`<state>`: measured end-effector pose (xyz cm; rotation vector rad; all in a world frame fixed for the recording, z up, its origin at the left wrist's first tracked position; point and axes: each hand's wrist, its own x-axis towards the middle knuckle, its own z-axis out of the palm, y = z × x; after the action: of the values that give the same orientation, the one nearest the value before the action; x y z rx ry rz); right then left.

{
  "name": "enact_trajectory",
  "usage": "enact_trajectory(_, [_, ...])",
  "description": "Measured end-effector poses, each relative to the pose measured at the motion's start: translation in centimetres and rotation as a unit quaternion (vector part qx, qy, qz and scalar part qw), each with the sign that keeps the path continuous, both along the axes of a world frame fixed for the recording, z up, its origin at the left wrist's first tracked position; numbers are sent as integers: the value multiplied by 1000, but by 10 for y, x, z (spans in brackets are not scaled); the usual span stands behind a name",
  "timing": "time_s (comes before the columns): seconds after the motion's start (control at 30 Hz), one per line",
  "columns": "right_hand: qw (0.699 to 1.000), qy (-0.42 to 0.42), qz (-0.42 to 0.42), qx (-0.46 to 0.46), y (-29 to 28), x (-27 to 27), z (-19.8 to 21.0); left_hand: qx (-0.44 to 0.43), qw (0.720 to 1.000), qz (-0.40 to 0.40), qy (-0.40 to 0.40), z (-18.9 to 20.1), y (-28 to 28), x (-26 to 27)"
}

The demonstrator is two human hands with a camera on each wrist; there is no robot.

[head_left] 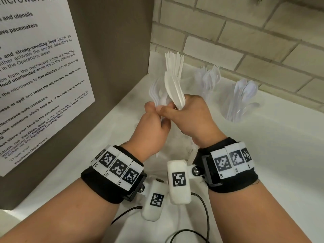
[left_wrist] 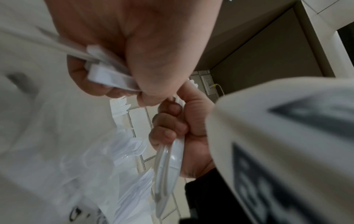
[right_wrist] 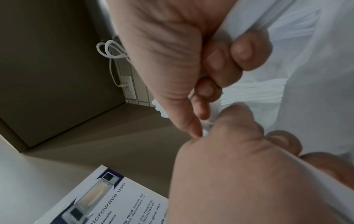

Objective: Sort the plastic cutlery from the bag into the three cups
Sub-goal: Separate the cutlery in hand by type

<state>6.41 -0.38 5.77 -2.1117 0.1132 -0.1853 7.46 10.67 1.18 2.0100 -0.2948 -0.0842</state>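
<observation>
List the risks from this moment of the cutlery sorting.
1. The right hand grips a fanned bundle of knives; some could slide out.
2. The left hand holds spoons right against it, so types may mix.
3. The fork cup and spoon cup look full and could tip.

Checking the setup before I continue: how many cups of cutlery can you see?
2 clearly: a cup of forks by the tiled wall and a cup of spoons to its right. A third may be hidden behind the hands.

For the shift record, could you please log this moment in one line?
right hand: grips knives | left hand: grips spoons | cups: part-filled
</observation>
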Motion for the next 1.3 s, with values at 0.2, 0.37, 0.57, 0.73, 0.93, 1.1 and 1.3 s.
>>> enact_trajectory(0.2, [999,-29,-25,34,-1,0,12,-2,1000,6,-13,-5,1,-3])
enact_trajectory(0.37, [990,-67,-68,101,-3,1,14,1,1000,-6,-19,-6,0,-6])
enact_trajectory(0.57, [997,-18,-7,75,-5,-5,13,7,1000,-14,-26,-8,-2,-5])
enact_trajectory(0.73, [977,-56,-74,191,-10,3,28,26,999,-25,-35,-6,-1,-4])
enact_trajectory(0.93, [986,-59,-58,145,-16,11,36,39,998,-39,-40,-7,2,0])
enact_trajectory(1.1, [995,-11,-9,99,-14,12,25,19,998,-51,-38,-7,2,0])
enact_trajectory(1.3, [984,-72,-90,138,-15,14,26,32,997,-53,-46,-7,4,0])
